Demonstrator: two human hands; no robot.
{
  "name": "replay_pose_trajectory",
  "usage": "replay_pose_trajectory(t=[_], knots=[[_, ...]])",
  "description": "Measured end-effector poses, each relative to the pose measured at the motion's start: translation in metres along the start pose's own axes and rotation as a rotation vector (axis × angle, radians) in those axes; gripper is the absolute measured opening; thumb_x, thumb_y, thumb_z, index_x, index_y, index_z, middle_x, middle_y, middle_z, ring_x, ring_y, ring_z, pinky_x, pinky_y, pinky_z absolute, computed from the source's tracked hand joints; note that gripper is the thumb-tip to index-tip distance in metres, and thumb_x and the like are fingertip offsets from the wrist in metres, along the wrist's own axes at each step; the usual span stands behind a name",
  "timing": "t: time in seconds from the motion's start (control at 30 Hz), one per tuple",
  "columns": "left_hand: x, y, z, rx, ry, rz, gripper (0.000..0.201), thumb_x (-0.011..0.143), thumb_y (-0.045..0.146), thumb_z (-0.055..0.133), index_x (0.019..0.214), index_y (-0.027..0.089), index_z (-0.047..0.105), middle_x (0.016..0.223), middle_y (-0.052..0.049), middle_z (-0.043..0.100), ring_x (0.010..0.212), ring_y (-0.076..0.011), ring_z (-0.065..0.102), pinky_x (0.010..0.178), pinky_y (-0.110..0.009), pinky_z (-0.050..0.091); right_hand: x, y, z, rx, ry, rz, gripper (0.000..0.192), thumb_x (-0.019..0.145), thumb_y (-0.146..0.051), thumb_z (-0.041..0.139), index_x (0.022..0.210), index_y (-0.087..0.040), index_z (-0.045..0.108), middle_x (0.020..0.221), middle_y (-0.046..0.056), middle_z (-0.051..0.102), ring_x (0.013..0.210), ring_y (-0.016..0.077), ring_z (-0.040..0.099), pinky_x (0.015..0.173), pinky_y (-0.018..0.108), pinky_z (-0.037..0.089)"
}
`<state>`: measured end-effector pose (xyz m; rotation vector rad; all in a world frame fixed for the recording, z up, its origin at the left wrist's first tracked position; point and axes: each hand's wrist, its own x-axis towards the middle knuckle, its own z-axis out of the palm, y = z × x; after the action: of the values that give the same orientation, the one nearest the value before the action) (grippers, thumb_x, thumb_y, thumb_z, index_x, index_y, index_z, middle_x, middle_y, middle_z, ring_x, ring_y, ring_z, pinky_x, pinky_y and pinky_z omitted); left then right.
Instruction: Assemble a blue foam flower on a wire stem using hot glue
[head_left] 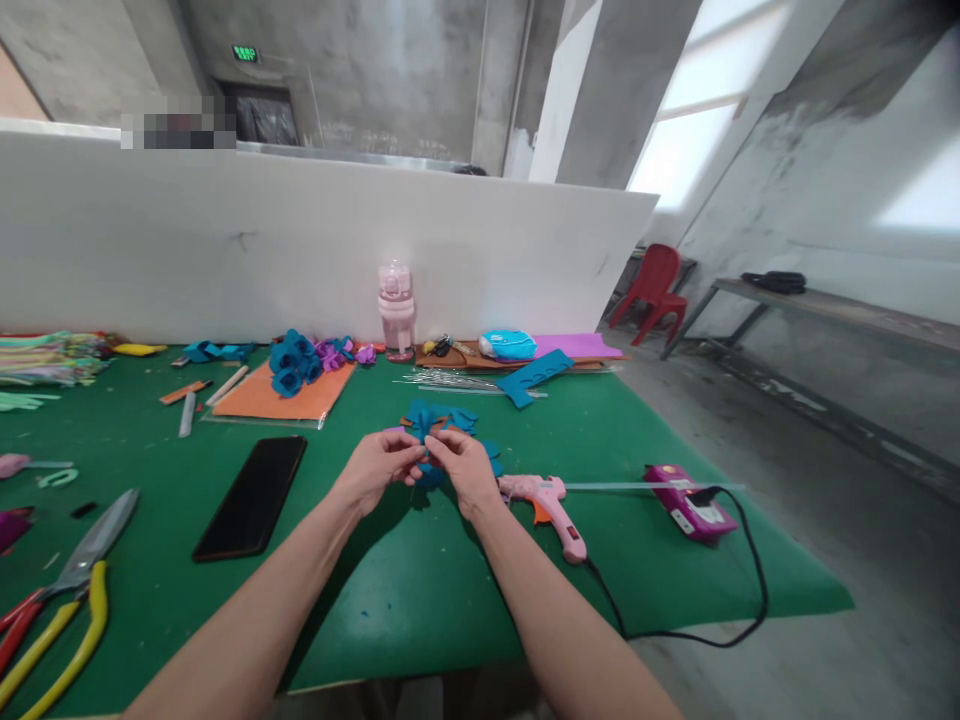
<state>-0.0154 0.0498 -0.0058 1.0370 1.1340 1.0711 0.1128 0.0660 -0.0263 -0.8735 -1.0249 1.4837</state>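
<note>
I have both hands together over the middle of the green mat point(420, 600): my left hand point(379, 468) and my right hand point(469, 470) meet fingertip to fingertip, pinched narrow on a small blue felt piece point(429, 452) held just above a loose heap of blue felt petals point(442, 420) lying on the mat. The piece is small and partly hidden by my fingers, so I cannot tell its exact shape

The risk I see is the pinch slipping, letting the piece fall or uncurl into the heap below. The pink glue gun point(551, 500) lies just beside my right wrist with its nozzle towards me; its black cord point(712, 630) loops off the mat's edge, and a careless elbow could drag it or brush the tip. The scissors point(82, 560) and yellow-handled pliers point(67, 650) sit well to my left, the black phone point(251, 497) nearer

The mat covers a table against a white partition point(225, 250); finished blue flowers point(292, 362) and a pink bottle point(396, 310) stand by it. Beyond are bare concrete walls, a red chair point(654, 290) and bright windows
</note>
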Motion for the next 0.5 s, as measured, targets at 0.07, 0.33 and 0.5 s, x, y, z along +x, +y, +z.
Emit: replay_pose_trajectory(t=[0.07,0.33,0.5], knots=[[0.0007,-0.0009,-0.0002,0.010,0.018,0.026,0.025,0.058,0.032,0.072,0.068,0.013,0.060,0.056,0.002,0.059,0.047,-0.0069,0.054,0.044,-0.017,0.043,0.0000,-0.0006,-0.0001,-0.077,0.001,-0.054,0.017,0.062,-0.032,0.066,0.066,-0.015,0.062,0.064,-0.002,0.058,0.058,0.0093,0.053,0.059,0.022,0.043],[0.0008,-0.0030,0.0016,0.079,0.065,0.113,0.024,0.059,0.034,0.069,0.067,0.013,0.062,0.055,0.001,0.059,0.048,-0.0090,0.055,0.045,-0.020,0.044,-0.0009,0.0001,-0.0020,-0.266,-0.018,-0.202,0.019,0.068,-0.033,0.061,0.071,-0.014,0.064,0.069,0.001,0.062,0.063,0.0124,0.056,0.061,0.023,0.044],[0.0019,-0.0037,0.0036,0.107,0.096,0.171,0.022,0.059,0.032,0.068,0.066,0.013,0.061,0.054,0.001,0.060,0.050,-0.0104,0.055,0.049,-0.021,0.045,-0.0025,0.0001,-0.0022,-0.417,0.025,-0.290,0.020,0.070,-0.032,0.059,0.077,-0.014,0.064,0.075,0.004,0.063,0.067,0.0147,0.058,0.063,0.025,0.046]])
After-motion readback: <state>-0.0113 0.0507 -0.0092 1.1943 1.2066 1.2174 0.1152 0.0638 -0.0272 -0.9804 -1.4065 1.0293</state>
